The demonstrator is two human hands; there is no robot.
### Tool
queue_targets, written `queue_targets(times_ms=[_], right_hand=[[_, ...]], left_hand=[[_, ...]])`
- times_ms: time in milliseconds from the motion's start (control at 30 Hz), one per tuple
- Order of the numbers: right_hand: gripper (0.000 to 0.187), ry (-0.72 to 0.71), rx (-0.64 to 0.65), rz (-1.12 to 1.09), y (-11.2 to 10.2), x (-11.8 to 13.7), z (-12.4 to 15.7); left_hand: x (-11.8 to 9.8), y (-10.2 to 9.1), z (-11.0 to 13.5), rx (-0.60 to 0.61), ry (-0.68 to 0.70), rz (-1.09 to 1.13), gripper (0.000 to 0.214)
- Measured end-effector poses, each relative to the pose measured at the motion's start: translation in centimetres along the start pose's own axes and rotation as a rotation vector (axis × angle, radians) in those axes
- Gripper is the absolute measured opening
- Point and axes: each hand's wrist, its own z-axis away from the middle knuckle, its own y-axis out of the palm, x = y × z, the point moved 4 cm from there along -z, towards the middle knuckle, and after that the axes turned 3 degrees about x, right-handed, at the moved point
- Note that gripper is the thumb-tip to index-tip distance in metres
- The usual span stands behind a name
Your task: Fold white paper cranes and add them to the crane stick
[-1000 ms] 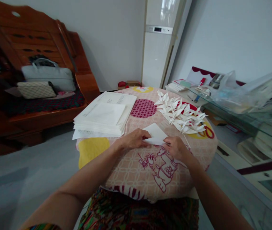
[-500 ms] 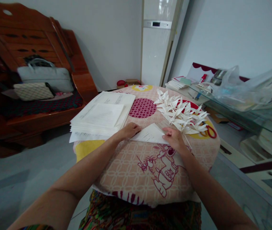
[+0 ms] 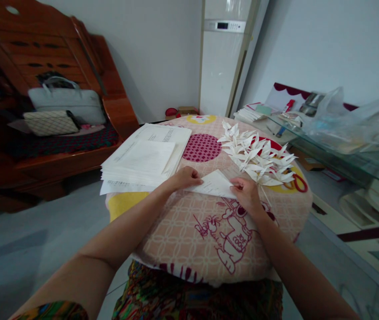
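A folded white paper triangle (image 3: 215, 184) lies flat on a round table covered with a pink cartoon cloth (image 3: 209, 235). My left hand (image 3: 185, 178) presses its fingertips on the triangle's left corner. My right hand (image 3: 247, 193) pinches the triangle's right corner with curled fingers. Just beyond my right hand sits a pile of several folded white paper cranes (image 3: 257, 156). A thick stack of white sheets (image 3: 145, 158) lies to the left of my left hand.
Red scissors handles (image 3: 298, 183) lie by the cranes at the table's right edge. A wooden bench (image 3: 59, 146) with bags stands at left, a tall white air conditioner (image 3: 221, 62) behind the table, and a glass shelf (image 3: 339, 146) with clutter at right.
The small folded paper has been flattened into a wider triangle. My left hand slid out to its left corner, while my right hand stays at its right corner.
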Motion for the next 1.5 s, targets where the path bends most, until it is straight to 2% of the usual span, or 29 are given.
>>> queue_targets(times_ms=[133,267,700,1500], right_hand=[[0.023,-0.028,-0.02,0.188,0.0,0.5,0.1],[0.02,-0.057,0.019,0.308,0.1,0.9,0.2],[0.02,-0.026,0.069,0.314,0.1,1.2,-0.1],[0.019,-0.027,0.053,0.342,0.1,1.1,-0.4]], left_hand=[[-0.7,0.8,-0.6,-0.143,-0.05,-0.276,0.02],[-0.6,1.6,-0.6,-0.223,-0.078,-0.382,0.023],[-0.6,1.5,-0.6,-0.218,-0.113,-0.338,0.026],[-0.5,1.6,-0.7,-0.244,-0.115,-0.367,0.025]])
